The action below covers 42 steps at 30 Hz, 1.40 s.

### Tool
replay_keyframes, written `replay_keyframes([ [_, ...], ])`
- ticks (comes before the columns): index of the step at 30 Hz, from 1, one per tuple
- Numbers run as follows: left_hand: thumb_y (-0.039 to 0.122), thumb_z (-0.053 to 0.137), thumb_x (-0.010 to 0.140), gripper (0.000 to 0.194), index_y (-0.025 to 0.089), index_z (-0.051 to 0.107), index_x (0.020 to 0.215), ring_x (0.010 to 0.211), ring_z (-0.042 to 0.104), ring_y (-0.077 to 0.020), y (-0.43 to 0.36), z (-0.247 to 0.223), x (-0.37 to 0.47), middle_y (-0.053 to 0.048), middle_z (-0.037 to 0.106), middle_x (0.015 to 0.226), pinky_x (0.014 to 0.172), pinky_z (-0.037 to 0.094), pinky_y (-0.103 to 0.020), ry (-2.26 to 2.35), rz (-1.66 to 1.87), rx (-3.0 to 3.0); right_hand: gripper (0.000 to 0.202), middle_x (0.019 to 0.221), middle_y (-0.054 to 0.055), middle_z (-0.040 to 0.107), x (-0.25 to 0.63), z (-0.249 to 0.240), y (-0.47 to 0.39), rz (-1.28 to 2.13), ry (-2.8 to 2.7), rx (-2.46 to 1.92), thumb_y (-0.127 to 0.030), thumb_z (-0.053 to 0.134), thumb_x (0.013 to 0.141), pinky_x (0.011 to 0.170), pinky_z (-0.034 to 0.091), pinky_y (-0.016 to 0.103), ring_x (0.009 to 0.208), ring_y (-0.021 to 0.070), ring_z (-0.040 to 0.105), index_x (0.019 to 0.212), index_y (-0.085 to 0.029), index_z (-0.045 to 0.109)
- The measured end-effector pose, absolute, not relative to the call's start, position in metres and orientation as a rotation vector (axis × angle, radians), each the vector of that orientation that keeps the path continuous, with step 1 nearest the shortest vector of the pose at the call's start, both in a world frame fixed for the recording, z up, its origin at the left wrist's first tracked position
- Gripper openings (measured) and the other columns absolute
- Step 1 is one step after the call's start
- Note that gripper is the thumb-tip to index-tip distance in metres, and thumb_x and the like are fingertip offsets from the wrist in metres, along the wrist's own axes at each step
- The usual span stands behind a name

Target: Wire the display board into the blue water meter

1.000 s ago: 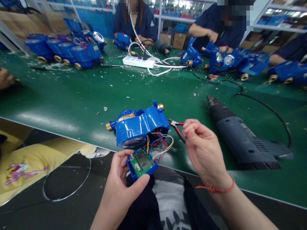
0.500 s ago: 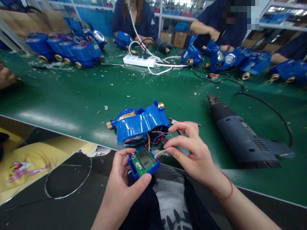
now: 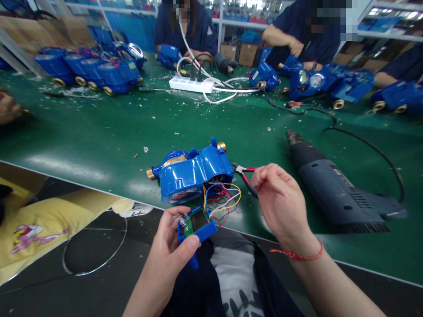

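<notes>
My left hand (image 3: 172, 248) holds a blue plastic case with a green circuit board and display (image 3: 198, 220), tilted over the table's front edge. Several thin coloured wires (image 3: 228, 202) loop from the board into the open end of a blue water meter (image 3: 194, 171) with brass pipe ends, which lies on the table. Beside the meter, my right hand (image 3: 280, 200) is curled closed at the red handles of a pair of cutting pliers (image 3: 246, 172). The fingertips are partly hidden, so whether they grip anything is unclear.
A heat gun (image 3: 327, 185) lies to the right, its black cord running back. Farther off are a white power strip (image 3: 191, 84) and several blue meters (image 3: 99, 72). Co-workers (image 3: 188, 31) sit across the green table (image 3: 109, 136). Another person's hand (image 3: 8, 108) shows at left.
My right hand has let go of the white wire and moved right to the pliers' handles. The case in my left hand has tilted, and its display now looks dark.
</notes>
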<state>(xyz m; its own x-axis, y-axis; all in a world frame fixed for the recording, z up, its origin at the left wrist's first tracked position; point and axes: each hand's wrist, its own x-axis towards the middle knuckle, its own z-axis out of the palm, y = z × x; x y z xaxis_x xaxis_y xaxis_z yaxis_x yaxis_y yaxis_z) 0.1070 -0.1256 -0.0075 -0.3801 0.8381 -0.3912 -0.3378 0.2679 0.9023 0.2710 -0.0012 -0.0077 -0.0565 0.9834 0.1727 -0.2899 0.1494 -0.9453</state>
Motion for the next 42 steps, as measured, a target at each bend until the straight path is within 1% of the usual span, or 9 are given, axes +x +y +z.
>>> replay_keyframes([
  [2, 0.044, 0.081, 0.064, 0.051, 0.024, 0.057, 0.104, 0.068, 0.059, -0.0147, -0.126, -0.008, 0.106, 0.001, 0.068, 0.082, 0.059, 0.046, -0.023, 1.443, 1.364, 0.486, 0.034, 0.064, -0.001, 0.047, 0.274, -0.008, -0.007, 1.112, -1.303, -0.884, -0.036, 0.055, 0.095, 0.062, 0.038, 0.029, 0.063, 0.0137, 0.044, 0.064, -0.020, 0.052],
  [5, 0.048, 0.082, 0.064, 0.053, 0.023, 0.057, 0.104, 0.069, 0.059, -0.0152, -0.127, -0.008, 0.105, 0.000, 0.068, 0.084, 0.059, 0.045, -0.023, 1.434, 1.369, 0.496, 0.004, 0.090, 0.004, 0.057, 0.276, -0.005, -0.019, 0.690, -1.759, -0.816, -0.023, 0.063, 0.091, 0.078, 0.043, 0.034, 0.086, 0.0179, 0.052, 0.094, -0.023, 0.066],
  [6, 0.050, 0.082, 0.064, 0.054, 0.023, 0.057, 0.104, 0.069, 0.059, -0.0150, -0.127, -0.008, 0.105, 0.000, 0.068, 0.083, 0.059, 0.045, -0.023, 1.425, 1.369, 0.500, 0.014, 0.100, 0.005, 0.057, 0.275, -0.004, -0.021, 0.553, -1.900, -0.754, -0.019, 0.066, 0.088, 0.086, 0.042, 0.036, 0.096, 0.0197, 0.052, 0.101, -0.025, 0.067],
  [9, 0.052, 0.083, 0.063, 0.057, 0.024, 0.057, 0.105, 0.069, 0.058, -0.0136, -0.128, -0.008, 0.106, 0.001, 0.067, 0.083, 0.059, 0.043, -0.022, 1.407, 1.368, 0.510, 0.012, 0.114, 0.007, 0.055, 0.270, 0.001, -0.024, 0.388, -2.102, -0.633, -0.014, 0.068, 0.086, 0.100, 0.036, 0.040, 0.111, 0.0218, 0.046, 0.092, -0.023, 0.071],
  [12, 0.052, 0.084, 0.061, 0.058, 0.024, 0.057, 0.105, 0.069, 0.057, -0.0124, -0.128, -0.009, 0.106, 0.002, 0.067, 0.084, 0.062, 0.043, -0.022, 1.405, 1.375, 0.532, 0.012, 0.111, 0.005, 0.057, 0.263, 0.003, -0.021, 0.614, -2.032, -0.688, -0.012, 0.069, 0.084, 0.100, 0.036, 0.041, 0.109, 0.0215, 0.049, 0.078, -0.022, 0.071],
  [15, 0.054, 0.083, 0.061, 0.060, 0.024, 0.057, 0.106, 0.066, 0.056, -0.0119, -0.128, -0.009, 0.106, 0.002, 0.068, 0.083, 0.060, 0.041, -0.022, 1.402, 1.364, 0.550, 0.012, 0.106, 0.003, 0.059, 0.259, 0.004, -0.018, 0.869, -1.876, -0.784, -0.012, 0.070, 0.082, 0.095, 0.038, 0.041, 0.104, 0.0208, 0.053, 0.075, -0.022, 0.071],
  [21, 0.058, 0.082, 0.062, 0.062, 0.022, 0.056, 0.106, 0.061, 0.054, -0.0116, -0.125, -0.007, 0.106, 0.002, 0.066, 0.074, 0.056, 0.036, -0.023, 1.372, 1.319, 0.502, 0.011, 0.093, 0.003, 0.058, 0.260, 0.006, -0.015, 0.968, -1.641, -0.987, -0.019, 0.067, 0.079, 0.089, 0.036, 0.040, 0.096, 0.0211, 0.053, 0.069, -0.022, 0.070],
  [30, 0.056, 0.081, 0.064, 0.054, 0.021, 0.063, 0.101, 0.056, 0.052, -0.0109, -0.122, -0.007, 0.106, 0.002, 0.064, 0.069, 0.056, 0.034, -0.023, 1.276, 1.340, 0.434, 0.018, 0.080, 0.002, 0.052, 0.255, 0.008, -0.012, 1.442, -1.405, -0.963, -0.030, 0.067, 0.076, 0.082, 0.036, 0.034, 0.083, 0.0177, 0.047, 0.062, -0.019, 0.065],
  [42, 0.055, 0.075, 0.072, 0.046, 0.021, 0.066, 0.102, 0.059, 0.052, -0.0132, -0.124, -0.008, 0.105, -0.002, 0.066, 0.066, 0.057, 0.035, -0.022, 1.263, 1.316, 0.426, 0.019, 0.072, 0.000, 0.053, 0.253, 0.010, -0.014, 1.615, -1.226, -0.974, -0.034, 0.071, 0.070, 0.081, 0.033, 0.033, 0.077, 0.0159, 0.044, 0.058, -0.020, 0.066],
])
